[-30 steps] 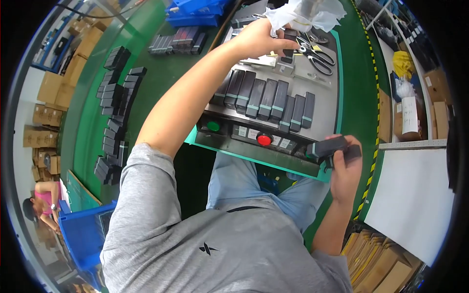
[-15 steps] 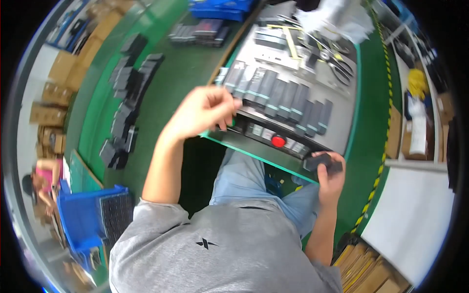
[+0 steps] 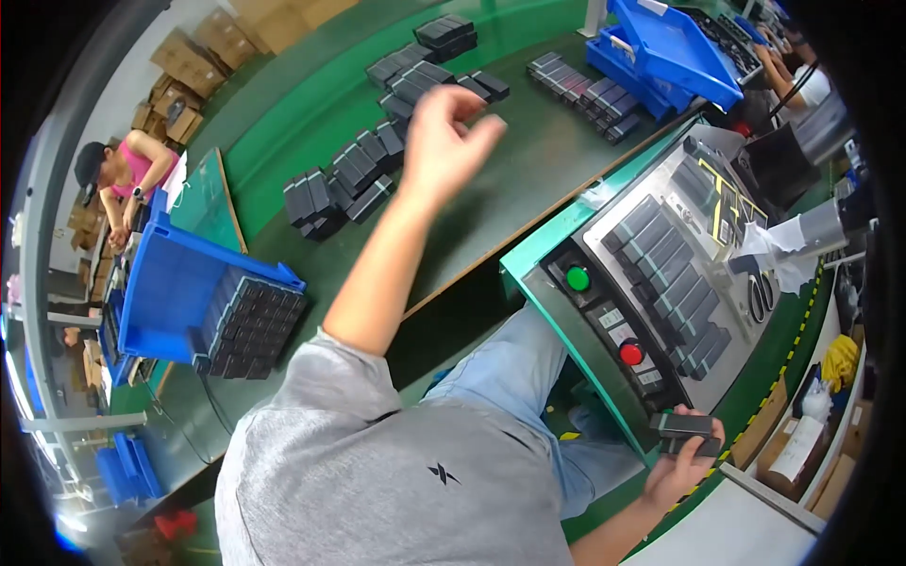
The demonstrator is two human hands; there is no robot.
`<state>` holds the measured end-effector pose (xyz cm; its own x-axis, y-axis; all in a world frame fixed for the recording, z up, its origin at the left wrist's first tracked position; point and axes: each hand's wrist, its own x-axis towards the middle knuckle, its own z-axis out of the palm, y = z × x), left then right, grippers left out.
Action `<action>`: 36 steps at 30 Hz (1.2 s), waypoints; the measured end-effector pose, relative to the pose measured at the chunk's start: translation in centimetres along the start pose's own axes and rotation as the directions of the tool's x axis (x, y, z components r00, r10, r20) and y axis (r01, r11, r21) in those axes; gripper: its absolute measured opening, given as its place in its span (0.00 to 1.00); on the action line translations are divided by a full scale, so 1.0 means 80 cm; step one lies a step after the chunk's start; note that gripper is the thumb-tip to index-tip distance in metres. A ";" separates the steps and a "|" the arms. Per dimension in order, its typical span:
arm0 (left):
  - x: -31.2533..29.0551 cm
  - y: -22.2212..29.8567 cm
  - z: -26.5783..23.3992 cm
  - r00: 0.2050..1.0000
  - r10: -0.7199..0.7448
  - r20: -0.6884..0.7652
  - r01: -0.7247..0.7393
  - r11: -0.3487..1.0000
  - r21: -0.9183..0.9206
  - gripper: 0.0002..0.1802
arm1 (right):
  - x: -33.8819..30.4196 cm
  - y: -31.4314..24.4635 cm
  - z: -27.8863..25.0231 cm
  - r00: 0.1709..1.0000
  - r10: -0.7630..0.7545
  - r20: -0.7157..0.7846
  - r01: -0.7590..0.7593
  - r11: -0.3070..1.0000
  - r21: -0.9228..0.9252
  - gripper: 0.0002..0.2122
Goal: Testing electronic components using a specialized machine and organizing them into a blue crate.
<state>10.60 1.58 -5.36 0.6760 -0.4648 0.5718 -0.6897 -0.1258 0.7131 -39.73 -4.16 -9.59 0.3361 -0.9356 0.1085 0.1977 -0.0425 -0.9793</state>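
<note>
My left hand is raised over the dark bench beside the piled black blocks. Its thumb is stretched out and its fingers are loosely curved, with nothing between them. My right hand, low at the right, grips two small black rectangular blocks near the corner of the metal work surface. Similar black blocks with pale stripes lie in a row on that surface. Groups of more black blocks lie on the bench around and beyond my left hand.
A green button and a red button sit on the front panel. Scissors lie at the metal surface's right. A blue bin with stacked blocks stands left; blue trays are at the back. A person in pink works far left.
The view has turned left, bringing more of the bench in. My left hand has moved from the row of blocks to above the bench. My right hand still holds the black blocks.
</note>
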 end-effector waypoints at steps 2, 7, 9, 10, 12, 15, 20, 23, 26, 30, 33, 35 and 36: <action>0.042 -0.040 -0.027 0.989 0.108 -0.104 -0.047 0.880 0.472 0.40 | 0.011 -0.015 0.002 1.000 -0.019 -0.011 0.021 0.989 0.147 0.20; 0.084 -0.110 -0.042 0.990 -0.094 0.109 0.017 0.828 0.560 0.49 | 0.048 -0.037 -0.019 0.989 0.081 -0.123 -0.040 0.950 0.308 0.22; 0.078 -0.095 -0.055 0.991 -0.113 0.069 0.057 0.838 0.543 0.45 | 0.081 -0.041 -0.012 0.947 0.225 -0.231 -0.142 0.934 0.327 0.24; 0.072 -0.079 -0.061 0.991 -0.129 0.042 0.086 0.835 0.543 0.42 | 0.098 -0.044 -0.007 0.965 0.192 -0.178 -0.130 0.940 0.314 0.25; 0.063 -0.063 -0.061 0.997 -0.068 -0.022 0.071 0.908 0.414 0.33 | 0.128 -0.036 -0.016 0.995 0.097 -0.035 -0.081 0.947 0.311 0.26; 0.054 -0.013 -0.053 0.945 -0.315 0.086 0.327 0.916 -0.234 0.25 | 0.186 -0.054 0.016 0.994 0.045 -0.103 -0.054 0.995 -0.084 0.23; 0.023 0.059 0.000 0.673 -0.223 0.705 0.650 0.633 -0.420 0.26 | 0.269 -0.018 0.030 0.969 -0.239 -0.065 0.202 0.916 -0.347 0.24; 0.000 0.106 0.031 0.561 -0.116 0.820 0.694 0.606 -0.389 0.17 | 0.277 -0.025 0.055 0.973 -0.205 -0.107 0.130 0.868 -0.480 0.26; -0.010 0.153 0.068 0.543 0.084 0.835 0.568 0.696 -0.439 0.15 | 0.277 -0.035 0.056 0.968 -0.210 -0.135 0.100 0.823 -0.560 0.29; -0.007 0.195 0.142 0.519 0.240 0.820 0.361 0.808 -0.466 0.22 | 0.253 -0.058 0.045 0.903 -0.393 -0.173 0.259 0.819 -0.512 0.27; -0.008 0.208 0.216 0.532 0.316 0.786 0.227 0.841 -0.491 0.31 | 0.209 -0.062 0.027 0.923 -0.291 -0.253 0.228 0.941 -0.252 0.22; -0.009 0.219 0.258 0.504 0.322 0.802 0.151 0.881 -0.449 0.35 | 0.169 -0.060 0.009 0.932 -0.251 -0.261 0.221 0.965 -0.140 0.23; -0.012 0.222 0.276 0.510 0.338 0.791 0.159 0.867 -0.473 0.32 | 0.147 -0.056 -0.002 0.940 -0.211 -0.268 0.212 0.977 -0.023 0.24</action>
<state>-8.07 -19.51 -2.19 -0.0941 -0.9728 0.2115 -0.3674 0.2314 0.9008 -36.80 -15.07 -3.98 0.0275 -0.9646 0.2624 0.2436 -0.2481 -0.9376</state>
